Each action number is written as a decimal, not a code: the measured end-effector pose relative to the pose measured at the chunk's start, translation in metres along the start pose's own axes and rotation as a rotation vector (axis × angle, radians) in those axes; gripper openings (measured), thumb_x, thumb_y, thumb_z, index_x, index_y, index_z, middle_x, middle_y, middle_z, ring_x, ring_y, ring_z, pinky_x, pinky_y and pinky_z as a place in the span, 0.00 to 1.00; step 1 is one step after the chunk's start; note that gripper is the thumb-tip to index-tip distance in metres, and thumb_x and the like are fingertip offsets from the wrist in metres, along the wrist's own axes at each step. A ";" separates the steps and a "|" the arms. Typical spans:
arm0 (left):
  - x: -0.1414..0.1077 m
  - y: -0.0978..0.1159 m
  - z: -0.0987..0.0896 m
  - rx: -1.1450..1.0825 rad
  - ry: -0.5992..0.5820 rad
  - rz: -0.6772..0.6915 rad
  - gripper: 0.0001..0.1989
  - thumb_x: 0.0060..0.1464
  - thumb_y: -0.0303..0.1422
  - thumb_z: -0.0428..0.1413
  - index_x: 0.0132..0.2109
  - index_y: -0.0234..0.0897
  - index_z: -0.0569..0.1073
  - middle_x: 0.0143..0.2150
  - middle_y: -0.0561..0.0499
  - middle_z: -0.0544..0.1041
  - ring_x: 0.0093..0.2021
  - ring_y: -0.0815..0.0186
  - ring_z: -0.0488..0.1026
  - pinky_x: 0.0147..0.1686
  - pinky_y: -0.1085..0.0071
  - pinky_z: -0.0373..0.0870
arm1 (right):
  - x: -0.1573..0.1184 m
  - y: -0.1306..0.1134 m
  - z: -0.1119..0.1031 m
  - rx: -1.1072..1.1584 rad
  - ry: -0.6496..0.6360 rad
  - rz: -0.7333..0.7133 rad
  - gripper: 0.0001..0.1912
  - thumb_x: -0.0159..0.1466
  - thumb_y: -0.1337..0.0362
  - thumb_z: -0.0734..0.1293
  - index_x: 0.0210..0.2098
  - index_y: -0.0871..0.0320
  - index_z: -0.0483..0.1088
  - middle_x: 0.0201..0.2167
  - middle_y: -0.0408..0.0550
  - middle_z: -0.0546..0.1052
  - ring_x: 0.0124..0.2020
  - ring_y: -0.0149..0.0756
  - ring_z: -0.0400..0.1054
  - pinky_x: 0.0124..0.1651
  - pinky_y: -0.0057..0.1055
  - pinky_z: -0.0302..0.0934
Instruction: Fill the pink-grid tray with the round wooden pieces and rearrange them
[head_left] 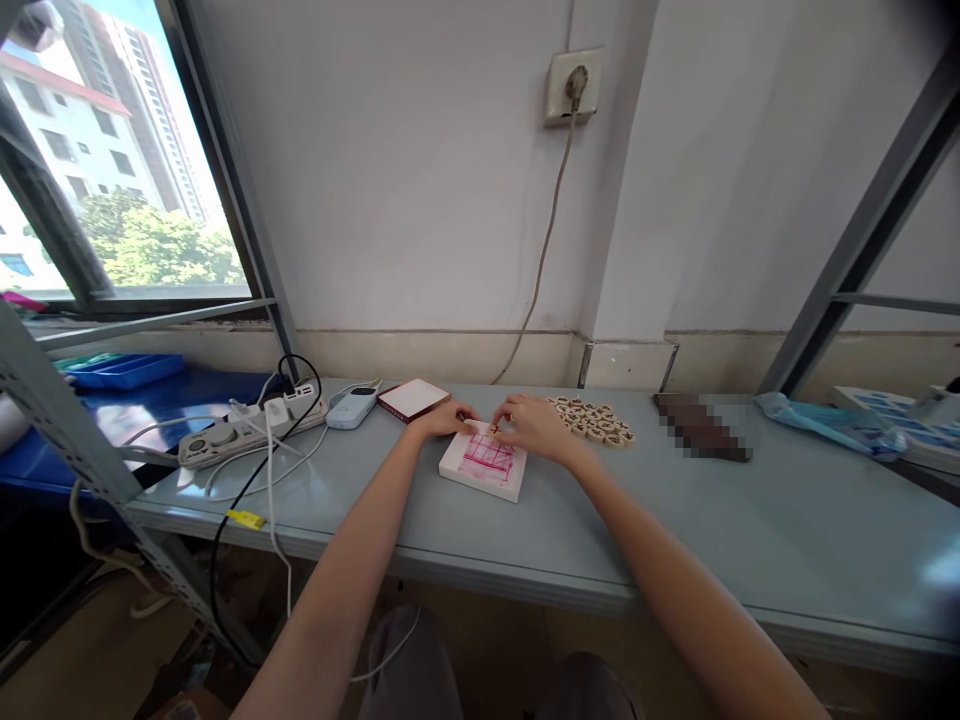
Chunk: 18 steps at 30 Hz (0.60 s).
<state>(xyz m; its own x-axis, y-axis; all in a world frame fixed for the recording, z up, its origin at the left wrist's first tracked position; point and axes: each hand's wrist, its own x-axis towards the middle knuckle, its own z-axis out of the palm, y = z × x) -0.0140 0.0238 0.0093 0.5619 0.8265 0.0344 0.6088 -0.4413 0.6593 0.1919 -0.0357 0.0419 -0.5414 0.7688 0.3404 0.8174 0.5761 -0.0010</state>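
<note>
A shallow white box (480, 468) with a pink-red grid drawn on its top lies on the grey shelf table in front of me. My left hand (447, 418) is at the box's far left corner, thumb by the top face and fingers curled about the far edge. My right hand (529, 424) reaches over the far right part, thumb and index finger closed around a small round wooden chess piece (495, 429) with dark marks. Just right of that hand, several similar round chess pieces (596, 420) lie in a flat cluster.
Behind my left hand lies a dark-edged box with a white face (414, 398). Further left are a white device (352, 407) and a power strip (247, 430) with tangled cables. A blurred brown object (701, 427) and blue plastic packaging (829, 425) lie to the right.
</note>
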 end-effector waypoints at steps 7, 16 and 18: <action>0.003 0.002 0.001 -0.057 -0.084 0.059 0.13 0.48 0.36 0.51 0.38 0.34 0.73 0.36 0.51 0.73 0.37 0.66 0.67 0.36 0.72 0.62 | 0.001 -0.011 0.022 -0.056 0.022 -0.065 0.11 0.60 0.58 0.61 0.37 0.56 0.70 0.36 0.49 0.76 0.40 0.39 0.67 0.46 0.34 0.50; -0.005 0.019 0.002 -0.171 -0.103 -0.044 0.15 0.48 0.39 0.50 0.40 0.37 0.74 0.42 0.50 0.73 0.40 0.65 0.68 0.35 0.72 0.63 | 0.000 -0.004 0.002 -0.020 0.004 0.054 0.13 0.61 0.63 0.59 0.44 0.54 0.68 0.37 0.46 0.77 0.40 0.37 0.68 0.43 0.33 0.52; -0.003 0.018 0.005 -0.095 -0.101 -0.014 0.19 0.43 0.41 0.57 0.42 0.37 0.74 0.42 0.49 0.74 0.40 0.63 0.68 0.35 0.72 0.62 | -0.002 0.009 -0.007 -0.035 -0.045 0.162 0.13 0.60 0.64 0.58 0.42 0.54 0.69 0.38 0.47 0.77 0.40 0.37 0.69 0.41 0.32 0.53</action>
<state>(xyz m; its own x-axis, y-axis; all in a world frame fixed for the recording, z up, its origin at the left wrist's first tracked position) -0.0021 0.0117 0.0171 0.6101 0.7909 -0.0479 0.5637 -0.3908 0.7277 0.2015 -0.0338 0.0480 -0.4097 0.8629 0.2957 0.9006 0.4342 -0.0193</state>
